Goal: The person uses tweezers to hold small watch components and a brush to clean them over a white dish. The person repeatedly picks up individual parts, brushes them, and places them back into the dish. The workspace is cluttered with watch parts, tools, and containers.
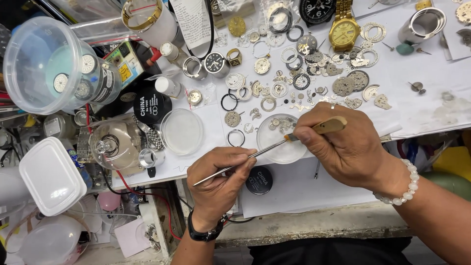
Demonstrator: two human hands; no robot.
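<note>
Now your left hand [218, 179] pinches thin tweezers [240, 161] while your right hand [343, 145] grips a small brush [319, 129] over the clear dish [280, 140]. Cleaning tiny parts; next, brush gently.

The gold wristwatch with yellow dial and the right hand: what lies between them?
Head view: loose silver watch gears and rings on white paper between gold wristwatch and right hand.

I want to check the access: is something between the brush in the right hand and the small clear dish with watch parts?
Nothing visible does. The brush in the right hand already lies over the dish; the tweezers in the left hand reach it beside the bristles.
</note>
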